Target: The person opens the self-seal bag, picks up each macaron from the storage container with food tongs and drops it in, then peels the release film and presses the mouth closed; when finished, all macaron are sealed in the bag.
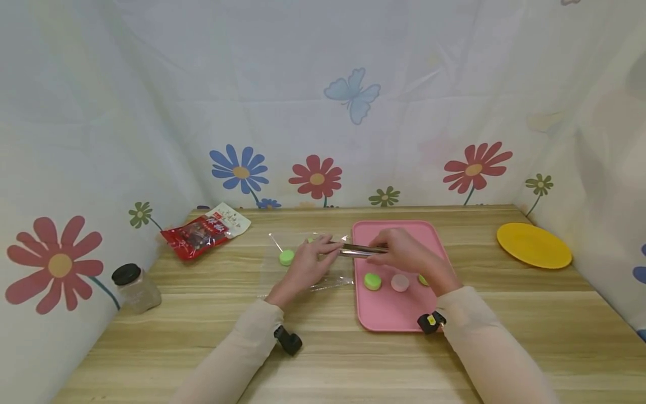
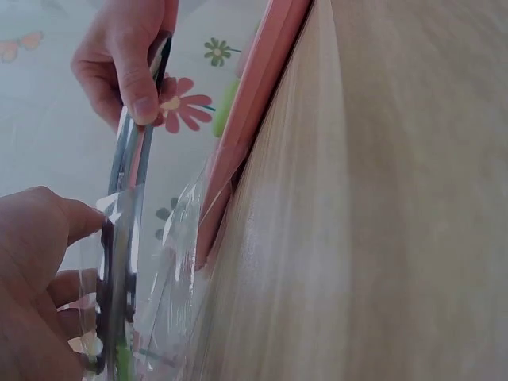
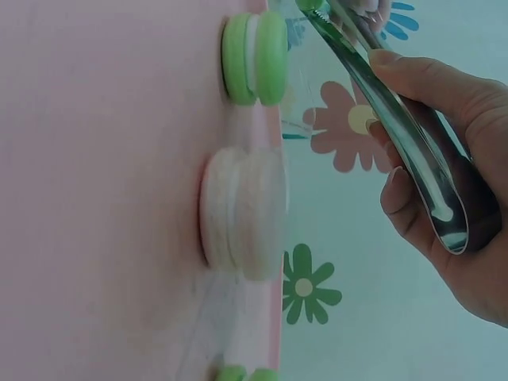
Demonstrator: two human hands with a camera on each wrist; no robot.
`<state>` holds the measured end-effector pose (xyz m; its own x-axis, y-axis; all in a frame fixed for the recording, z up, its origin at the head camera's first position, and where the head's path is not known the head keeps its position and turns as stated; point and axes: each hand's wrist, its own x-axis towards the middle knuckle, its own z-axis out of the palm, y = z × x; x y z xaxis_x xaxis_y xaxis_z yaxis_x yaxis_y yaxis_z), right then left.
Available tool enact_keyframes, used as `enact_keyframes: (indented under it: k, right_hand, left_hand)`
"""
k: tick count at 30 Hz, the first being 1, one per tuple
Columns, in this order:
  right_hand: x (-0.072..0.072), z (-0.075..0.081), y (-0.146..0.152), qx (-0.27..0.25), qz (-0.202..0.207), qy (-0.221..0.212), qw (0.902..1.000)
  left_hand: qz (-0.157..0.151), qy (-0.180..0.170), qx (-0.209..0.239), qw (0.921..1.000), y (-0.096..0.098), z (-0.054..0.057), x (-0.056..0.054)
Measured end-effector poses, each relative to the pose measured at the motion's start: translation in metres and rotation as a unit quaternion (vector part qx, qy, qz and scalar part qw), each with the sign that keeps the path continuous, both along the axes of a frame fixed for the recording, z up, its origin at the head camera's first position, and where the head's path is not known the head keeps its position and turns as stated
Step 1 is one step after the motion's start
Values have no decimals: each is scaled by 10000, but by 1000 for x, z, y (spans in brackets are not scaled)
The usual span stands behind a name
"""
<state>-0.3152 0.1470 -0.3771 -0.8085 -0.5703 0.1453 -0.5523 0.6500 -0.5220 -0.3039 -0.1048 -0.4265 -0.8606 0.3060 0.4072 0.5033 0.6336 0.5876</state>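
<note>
My right hand grips metal tongs above the pink tray. The tongs reach left into the mouth of a clear plastic bag, with something green at their tips. My left hand pinches the bag's edge near the tong tips, the film running beside its fingers. One green macaron shows at the bag, left of that hand. On the tray are a green macaron and a pale pink macaron; another green one is partly hidden by my right wrist.
A red snack packet lies at the back left, and a jar with a black lid stands at the left edge. To the right is a yellow plate. Patterned curtain surrounds the wooden table.
</note>
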Motion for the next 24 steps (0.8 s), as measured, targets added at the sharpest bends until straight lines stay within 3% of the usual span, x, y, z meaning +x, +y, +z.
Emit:
enact_keyframes:
  k: [16, 24]
  right_hand:
    - [-7, -4, -34, 149, -39, 223, 9996]
    - [-7, -4, -47, 102, 48, 324, 9994]
  left_hand:
    - [-10, -172, 190, 9997, -1, -2, -1]
    - [-140, -88, 336, 9993, -2, -1, -1]
